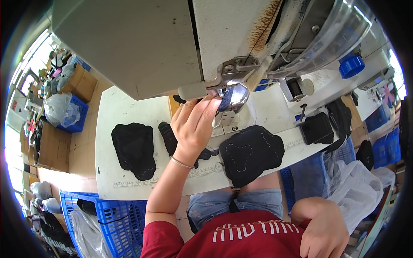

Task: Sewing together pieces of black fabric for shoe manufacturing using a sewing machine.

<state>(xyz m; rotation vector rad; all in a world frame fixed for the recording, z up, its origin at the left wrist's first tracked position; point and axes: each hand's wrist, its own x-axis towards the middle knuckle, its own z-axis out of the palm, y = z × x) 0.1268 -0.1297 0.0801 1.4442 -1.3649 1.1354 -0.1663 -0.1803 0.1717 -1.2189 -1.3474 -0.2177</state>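
Observation:
My left hand reaches up under the head of a sewing machine, fingers pinched together at a short dark blue fabric strip. The strip lies against the shiny rounded metal part below the needle area; my fingers and the machine head hide part of it. My right hand is away from the machine, low at the right beside my red shirt. Its fingers point down, loosely bent and slightly apart, with nothing visible in them; the fingertips are near the picture's edge.
On the white table lie black cut fabric pieces: a stack at left, a stitched piece at right, smaller ones by my left forearm. A phone rests at the right. Blue crates stand below, plastic bags at right.

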